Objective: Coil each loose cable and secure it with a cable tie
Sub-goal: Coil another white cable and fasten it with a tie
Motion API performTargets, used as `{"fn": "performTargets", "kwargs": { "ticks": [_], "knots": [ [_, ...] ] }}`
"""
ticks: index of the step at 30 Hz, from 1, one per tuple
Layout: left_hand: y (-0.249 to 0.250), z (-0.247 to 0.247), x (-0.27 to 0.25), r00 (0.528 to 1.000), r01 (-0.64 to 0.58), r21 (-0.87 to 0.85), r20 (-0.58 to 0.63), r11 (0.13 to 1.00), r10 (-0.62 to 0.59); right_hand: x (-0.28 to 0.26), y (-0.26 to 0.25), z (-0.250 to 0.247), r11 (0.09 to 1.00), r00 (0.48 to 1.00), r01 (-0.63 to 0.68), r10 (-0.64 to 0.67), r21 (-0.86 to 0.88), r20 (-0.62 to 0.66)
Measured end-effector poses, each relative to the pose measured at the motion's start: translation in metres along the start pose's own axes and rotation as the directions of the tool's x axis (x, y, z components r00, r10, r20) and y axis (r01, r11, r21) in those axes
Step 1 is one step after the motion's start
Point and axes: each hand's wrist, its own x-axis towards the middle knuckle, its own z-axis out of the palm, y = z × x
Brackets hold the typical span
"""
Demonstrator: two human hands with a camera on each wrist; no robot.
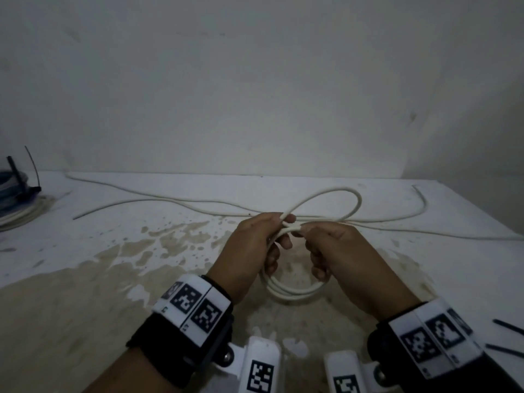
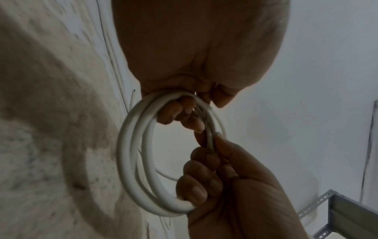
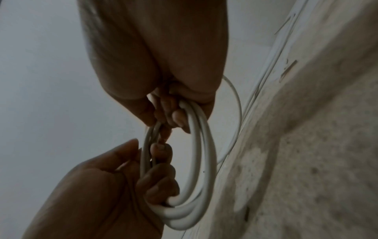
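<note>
Left hand: your left hand (image 1: 249,248) is curled round the near-left side of the white cable (image 1: 295,293), thumb and fingers pinching the gathered turns at the top; in the left wrist view the fingers (image 2: 180,113) hook through the loops.
Right hand: your right hand (image 1: 337,251) grips the same bundle from the right, fingers (image 2: 196,171) wrapped round the turns, thumb pressing the strand against them.
Coil: several turns of the white cable hang as a ring between both hands, held above the table (image 1: 85,251); the lower arc shows below your knuckles.
Loose length: beyond your hands the cable makes one open loop (image 1: 354,199) lying on the table, then runs on in long strands toward the wall (image 1: 255,80), left and right.
Cable ties: two black ties (image 1: 507,327) lie on the table just right of your right wrist, apart from the coil.
Far left: a bundle of blue and white cable (image 1: 14,194) sits at the table's left edge with a black tie (image 1: 31,168) sticking up from it.
Table surface: white with brown stains under and around your hands.
Wrists: both carry black bands with white marker blocks (image 1: 192,304).
</note>
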Motion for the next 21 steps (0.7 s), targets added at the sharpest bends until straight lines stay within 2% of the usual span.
{"fn": "performTargets", "kwargs": {
  "ticks": [4, 7, 9, 10, 11, 12, 13, 14, 15, 16, 17, 18, 21],
  "knots": [
    [-0.005, -0.003, -0.001, 0.999, -0.025, 0.167, 0.032, 0.986, 0.020, -0.004, -0.004, -0.001, 0.983, 0.998, 0.048, -0.041, -0.176, 0.046],
    [-0.006, -0.006, 0.000, 0.999, -0.034, 0.152, 0.025, 0.988, 0.031, -0.006, -0.004, -0.001, 0.944, 0.994, 0.100, -0.083, -0.315, 0.069],
    [-0.005, -0.007, 0.000, 0.999, -0.045, 0.128, 0.002, 0.991, 0.045, -0.004, -0.002, -0.002, 0.916, 0.990, 0.139, -0.142, -0.375, 0.021],
    [-0.005, -0.008, 0.001, 0.998, -0.056, 0.137, -0.010, 0.989, 0.058, -0.004, -0.002, -0.003, 0.896, 0.978, 0.165, -0.202, -0.413, -0.048],
    [-0.005, -0.009, 0.001, 0.997, -0.073, 0.162, -0.014, 0.984, 0.076, -0.003, -0.002, -0.006, 0.857, 0.941, 0.206, -0.306, -0.473, -0.145],
    [-0.005, -0.011, 0.002, 0.995, -0.095, 0.198, -0.008, 0.976, 0.099, 0.000, -0.002, -0.010, 0.781, 0.867, 0.270, -0.452, -0.563, -0.211],
    [-0.006, -0.012, 0.002, 0.993, -0.118, 0.236, 0.008, 0.964, 0.120, 0.002, -0.002, -0.014, 0.657, 0.784, 0.315, -0.587, -0.685, -0.203],
    [-0.006, -0.013, 0.001, 0.991, -0.135, 0.263, 0.031, 0.955, 0.131, 0.004, 0.000, -0.018, 0.529, 0.734, 0.322, -0.664, -0.785, -0.146],
    [-0.007, -0.012, 0.001, 0.989, -0.144, 0.267, 0.052, 0.953, 0.135, 0.005, 0.002, -0.021, 0.450, 0.731, 0.303, -0.675, -0.840, -0.098],
    [-0.007, -0.012, 0.000, 0.989, -0.147, 0.247, 0.063, 0.958, 0.136, 0.006, 0.004, -0.022, 0.438, 0.760, 0.270, -0.643, -0.858, -0.089],
    [-0.007, -0.012, 0.000, 0.989, -0.145, 0.208, 0.062, 0.967, 0.135, 0.007, 0.003, -0.023, 0.480, 0.791, 0.264, -0.604, -0.836, -0.096],
    [-0.006, -0.012, 0.001, 0.990, -0.135, 0.156, 0.051, 0.978, 0.129, 0.007, 0.003, -0.024, 0.528, 0.799, 0.302, -0.594, -0.794, -0.091],
    [-0.002, -0.015, 0.003, 0.995, -0.099, -0.025, 0.019, 0.995, 0.099, 0.005, 0.000, -0.023, 0.563, 0.749, 0.413, -0.657, -0.715, -0.084]
  ]
}}
